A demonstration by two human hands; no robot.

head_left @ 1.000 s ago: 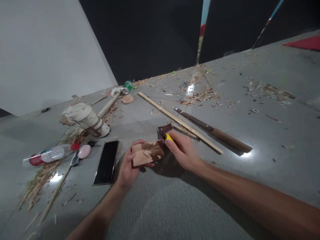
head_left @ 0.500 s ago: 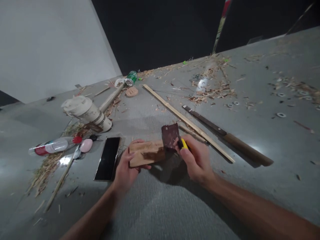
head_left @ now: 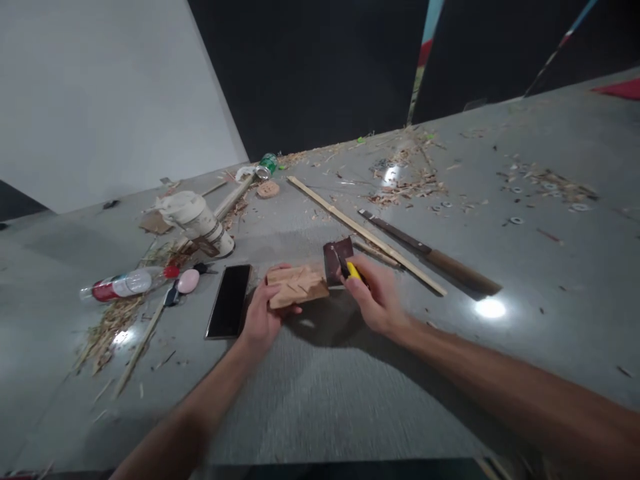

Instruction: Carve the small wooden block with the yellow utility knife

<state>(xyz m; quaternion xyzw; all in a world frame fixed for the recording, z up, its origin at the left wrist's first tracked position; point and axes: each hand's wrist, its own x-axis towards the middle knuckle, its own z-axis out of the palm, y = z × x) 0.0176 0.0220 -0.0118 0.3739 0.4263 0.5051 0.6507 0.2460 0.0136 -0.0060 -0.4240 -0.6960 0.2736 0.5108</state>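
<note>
A small wooden block [head_left: 297,287] with a notched, carved upper face is gripped at its left end by my left hand [head_left: 263,310]. My right hand [head_left: 375,293] is closed around a yellow and black utility knife [head_left: 354,271], just right of the block. The knife's blade is too small and blurred to make out. Beyond the knife lies a dark brown sheet [head_left: 333,260], perhaps sandpaper, partly hidden by my right hand. A black phone [head_left: 229,301] rests on the grey surface left of my left hand.
A long wooden strip [head_left: 345,220] and a long wood-handled blade [head_left: 450,267] lie to the right. On the left are a white cup [head_left: 200,223] on its side, a plastic bottle [head_left: 127,285] and keys [head_left: 173,293]. A green can [head_left: 267,167] and wood shavings [head_left: 405,187] lie farther back.
The wooden block has turned in my left hand, so more of its carved face shows. My right hand still holds the knife beside it. The whole view has shifted slightly.
</note>
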